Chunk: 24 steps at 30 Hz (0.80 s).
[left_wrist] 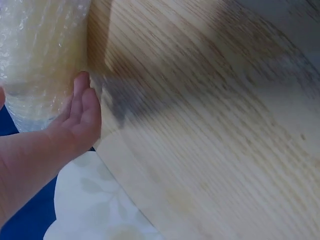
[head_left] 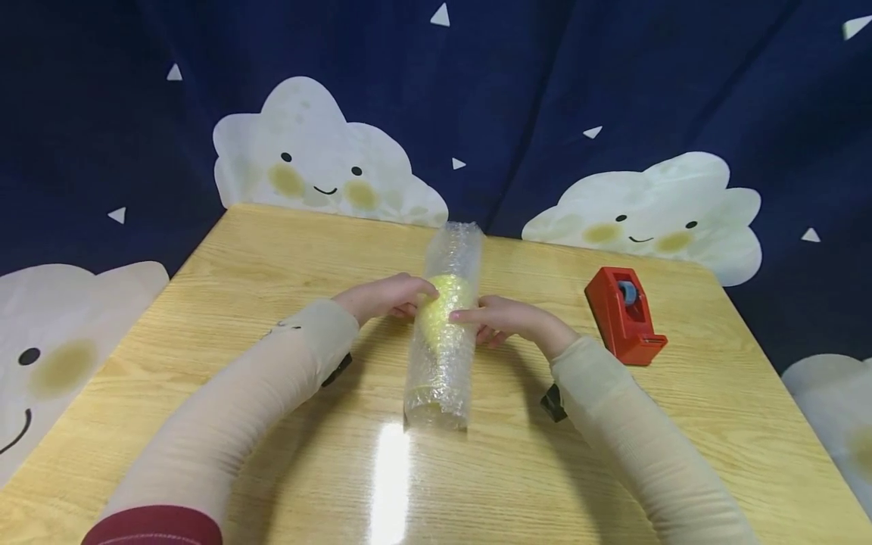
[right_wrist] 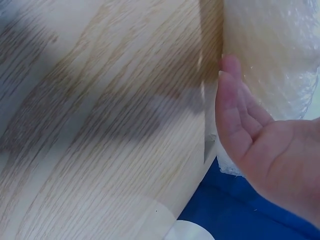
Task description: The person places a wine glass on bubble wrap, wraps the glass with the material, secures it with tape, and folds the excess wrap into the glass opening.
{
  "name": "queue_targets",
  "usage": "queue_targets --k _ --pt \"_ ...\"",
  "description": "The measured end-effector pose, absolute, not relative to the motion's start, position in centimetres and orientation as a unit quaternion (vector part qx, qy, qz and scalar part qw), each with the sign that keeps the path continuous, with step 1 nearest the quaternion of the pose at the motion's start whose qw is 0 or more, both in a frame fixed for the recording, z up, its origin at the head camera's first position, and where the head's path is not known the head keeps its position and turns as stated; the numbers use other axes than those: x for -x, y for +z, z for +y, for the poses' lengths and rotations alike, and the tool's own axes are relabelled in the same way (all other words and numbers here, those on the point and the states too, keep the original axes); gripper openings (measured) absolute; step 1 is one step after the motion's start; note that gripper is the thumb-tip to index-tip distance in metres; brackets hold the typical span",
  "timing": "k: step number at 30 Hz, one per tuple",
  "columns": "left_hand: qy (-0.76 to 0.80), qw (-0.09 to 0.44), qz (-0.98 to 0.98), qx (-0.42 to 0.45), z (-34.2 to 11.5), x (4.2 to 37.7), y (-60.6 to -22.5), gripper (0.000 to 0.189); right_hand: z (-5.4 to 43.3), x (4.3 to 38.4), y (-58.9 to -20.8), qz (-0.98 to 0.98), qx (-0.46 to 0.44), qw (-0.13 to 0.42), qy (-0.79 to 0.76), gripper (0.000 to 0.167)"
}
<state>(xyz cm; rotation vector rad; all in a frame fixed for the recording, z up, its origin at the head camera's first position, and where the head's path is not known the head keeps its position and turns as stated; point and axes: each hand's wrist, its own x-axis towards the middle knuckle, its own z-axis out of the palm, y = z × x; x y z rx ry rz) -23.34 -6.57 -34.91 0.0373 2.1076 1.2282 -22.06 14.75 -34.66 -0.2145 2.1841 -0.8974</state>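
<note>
A roll of clear bubble wrap (head_left: 439,375) lies lengthwise on the table, wrapped around a yellow object (head_left: 450,291) whose kind cannot be made out through the plastic. From the left side, my left hand (head_left: 390,295) holds the roll, one finger over the top and the others low along its side. My right hand (head_left: 516,319) grips it from the opposite side, with a finger laid on top too. In the left wrist view, the left fingers (left_wrist: 90,107) bend against the wrap's side; the right wrist view has the right fingers (right_wrist: 232,107) doing likewise.
To the right on the wooden table (head_left: 327,469) stands a red tape dispenser (head_left: 621,322) with a roll of tape in it. A dark blue curtain with white clouds (head_left: 313,151) hangs behind the table's far edge.
</note>
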Motion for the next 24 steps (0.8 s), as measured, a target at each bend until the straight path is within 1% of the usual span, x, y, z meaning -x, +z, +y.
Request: queue_targets --k 2,3,6,9,10,13,14,16,18,20,22,24 --pt "0.466 0.336 0.818 -0.026 -6.41 23.31 -34.85 0.028 14.87 22.05 -34.68 0.854 0.086 0.375 -0.351 0.064" --pt "0.461 0.330 0.823 -0.028 -6.35 23.28 -34.80 0.028 14.90 22.05 -34.70 0.854 0.088 0.374 -0.351 0.065" --pt "0.442 0.311 0.840 -0.033 -6.18 23.05 -34.75 0.040 14.99 22.02 -34.68 0.854 0.087 0.374 -0.350 0.066" --pt "0.426 0.298 0.854 -0.025 -6.08 22.94 -34.94 0.044 15.02 21.98 -34.62 0.855 0.085 0.375 -0.347 0.067" --pt "0.421 0.297 0.857 -0.023 -6.07 22.90 -34.93 0.045 15.02 21.96 -34.60 0.855 0.085 0.375 -0.347 0.067" --pt "0.418 0.297 0.858 -0.013 -6.03 22.90 -34.86 0.058 15.02 21.96 -34.56 0.855 0.086 0.375 -0.346 0.067" --pt "0.419 0.298 0.858 -0.010 -6.03 22.88 -34.79 0.060 15.03 21.95 -34.52 0.855 0.085 0.376 -0.346 0.067" --pt "0.426 0.296 0.855 -0.002 -5.99 22.90 -34.70 0.057 15.03 21.95 -34.51 0.855 0.085 0.377 -0.346 0.069" --pt "0.437 0.294 0.850 0.008 -5.94 23.07 -34.84 0.046 15.03 21.96 -34.48 0.855 0.083 0.379 -0.345 0.071" --pt "0.449 0.292 0.844 0.017 -5.96 23.32 -35.12 0.044 15.01 22.02 -34.50 0.853 0.083 0.380 -0.347 0.071" --pt "0.466 0.294 0.834 0.023 -6.06 23.53 -35.38 0.045 14.99 22.09 -34.55 0.852 0.082 0.379 -0.352 0.069" --pt "0.483 0.302 0.821 0.027 -6.22 23.68 -35.60 0.057 15.01 22.15 -34.55 0.850 0.085 0.377 -0.357 0.068"
